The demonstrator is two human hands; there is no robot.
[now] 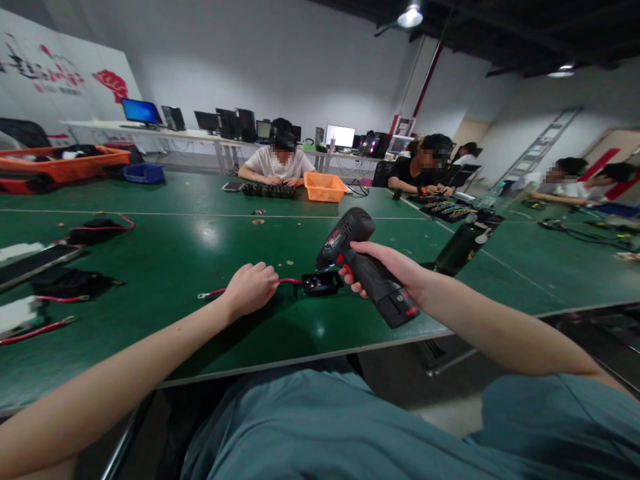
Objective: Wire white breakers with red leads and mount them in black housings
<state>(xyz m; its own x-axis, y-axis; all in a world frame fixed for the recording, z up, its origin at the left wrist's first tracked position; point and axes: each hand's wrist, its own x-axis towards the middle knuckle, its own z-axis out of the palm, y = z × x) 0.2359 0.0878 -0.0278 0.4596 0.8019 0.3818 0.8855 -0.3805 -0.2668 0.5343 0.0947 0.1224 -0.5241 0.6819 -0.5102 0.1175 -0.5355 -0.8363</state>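
In the head view, the left hand (251, 289) is clenched around a red lead (288, 281), which emerges on both sides of the fist. The right hand (394, 263) grasps a black power driver (349, 241), its fingers wrapped round the handle. Between the two sets of fingers, the black housing (323, 285) lies on the green worktop (295, 332), open side up, the driver's tip at its left end.

The lead already reaches the housing, so that much looks in place; fastening seems under way, but whether anything is tight cannot be told. With its top uncovered, the housing appears unfinished. Well left of the left fingers lie black parts (70, 282) with red leads; their stage of completion is unclear.
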